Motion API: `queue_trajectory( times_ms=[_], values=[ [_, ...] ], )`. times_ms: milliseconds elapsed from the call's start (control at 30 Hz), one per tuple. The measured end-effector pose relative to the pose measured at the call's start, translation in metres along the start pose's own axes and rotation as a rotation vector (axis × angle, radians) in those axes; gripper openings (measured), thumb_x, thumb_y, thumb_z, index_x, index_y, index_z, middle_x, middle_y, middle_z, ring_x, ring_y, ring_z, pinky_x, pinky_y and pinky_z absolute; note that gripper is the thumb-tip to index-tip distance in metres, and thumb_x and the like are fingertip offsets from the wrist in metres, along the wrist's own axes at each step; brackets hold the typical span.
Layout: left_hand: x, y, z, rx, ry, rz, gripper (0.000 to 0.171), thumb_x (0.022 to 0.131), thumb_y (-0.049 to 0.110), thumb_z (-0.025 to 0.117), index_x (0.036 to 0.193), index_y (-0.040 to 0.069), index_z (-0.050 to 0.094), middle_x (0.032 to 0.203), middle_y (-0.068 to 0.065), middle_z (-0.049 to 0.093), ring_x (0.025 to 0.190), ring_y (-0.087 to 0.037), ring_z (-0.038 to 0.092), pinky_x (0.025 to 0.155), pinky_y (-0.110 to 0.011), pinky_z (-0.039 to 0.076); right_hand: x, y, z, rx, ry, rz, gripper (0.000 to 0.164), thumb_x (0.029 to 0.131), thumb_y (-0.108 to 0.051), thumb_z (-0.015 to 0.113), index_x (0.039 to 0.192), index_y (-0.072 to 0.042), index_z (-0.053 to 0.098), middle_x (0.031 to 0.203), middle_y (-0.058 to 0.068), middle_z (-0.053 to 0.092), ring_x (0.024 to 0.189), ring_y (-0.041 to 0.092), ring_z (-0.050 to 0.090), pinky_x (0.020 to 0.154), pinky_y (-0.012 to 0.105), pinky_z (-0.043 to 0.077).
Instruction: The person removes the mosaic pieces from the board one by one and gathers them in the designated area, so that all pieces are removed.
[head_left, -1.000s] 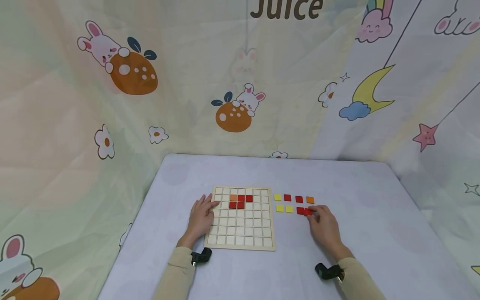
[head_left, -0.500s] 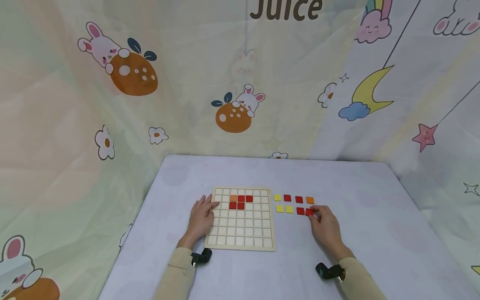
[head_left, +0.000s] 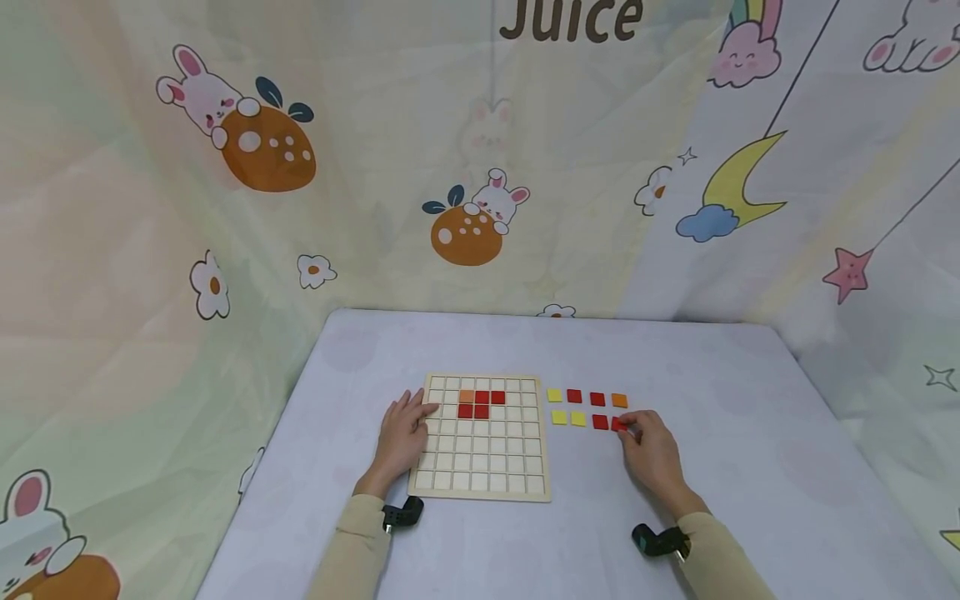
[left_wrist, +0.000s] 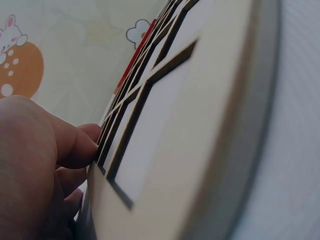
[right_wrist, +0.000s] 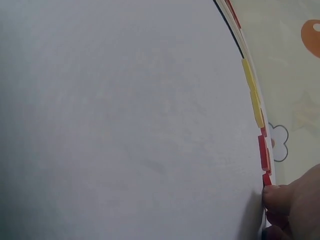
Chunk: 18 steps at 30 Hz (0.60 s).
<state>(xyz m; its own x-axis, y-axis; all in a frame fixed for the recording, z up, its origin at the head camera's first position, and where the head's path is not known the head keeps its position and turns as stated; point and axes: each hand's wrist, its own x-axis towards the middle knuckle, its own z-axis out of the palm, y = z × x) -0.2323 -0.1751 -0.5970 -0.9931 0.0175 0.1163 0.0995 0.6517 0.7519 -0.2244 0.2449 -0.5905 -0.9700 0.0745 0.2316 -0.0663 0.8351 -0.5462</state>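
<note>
A square wooden grid board [head_left: 483, 462] lies on the table, with several red tiles [head_left: 482, 411] and one orange tile [head_left: 467, 396] in its upper cells. My left hand [head_left: 402, 429] rests at the board's left edge, one digit reaching over the frame onto the grid; the left wrist view shows its fingertips right at the edge cells. To the right of the board my right hand [head_left: 651, 450] pinches a red square tile [head_left: 618, 423] between thumb and finger. That tile sits at the right end of the nearer row of loose tiles, partly hidden by the fingertips.
Two rows of loose tiles lie right of the board: yellow tiles [head_left: 559, 417], red tiles [head_left: 597, 398] and an orange tile [head_left: 619, 400]. The white table [head_left: 600, 350] meets a printed fabric backdrop [head_left: 360, 217] behind. A black wrist camera [head_left: 658, 542] sits on the right wrist.
My right hand has shifted slightly right with the red tile, which now shows a small gap from the red tile beside it. My left hand and the board stay in place.
</note>
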Motion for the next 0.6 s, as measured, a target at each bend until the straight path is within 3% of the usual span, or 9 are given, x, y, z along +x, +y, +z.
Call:
queue_trajectory(
  times_ms=[600],
  values=[
    [0.0001,0.0009,0.0,0.002,-0.004,-0.009,0.038,0.093,0.004,0.048,0.126,0.01,0.066,0.154,-0.007,0.038,0.149,-0.028,0.018,0.122,-0.043,0.004,0.0042,0.0005,0.0006,-0.027,-0.003,-0.063,0.02,0.087,-0.002,0.07,0.107,-0.005,0.069,0.115,0.014,0.059,0.08,0.023,0.056,0.069,0.037,0.056]
  ],
)
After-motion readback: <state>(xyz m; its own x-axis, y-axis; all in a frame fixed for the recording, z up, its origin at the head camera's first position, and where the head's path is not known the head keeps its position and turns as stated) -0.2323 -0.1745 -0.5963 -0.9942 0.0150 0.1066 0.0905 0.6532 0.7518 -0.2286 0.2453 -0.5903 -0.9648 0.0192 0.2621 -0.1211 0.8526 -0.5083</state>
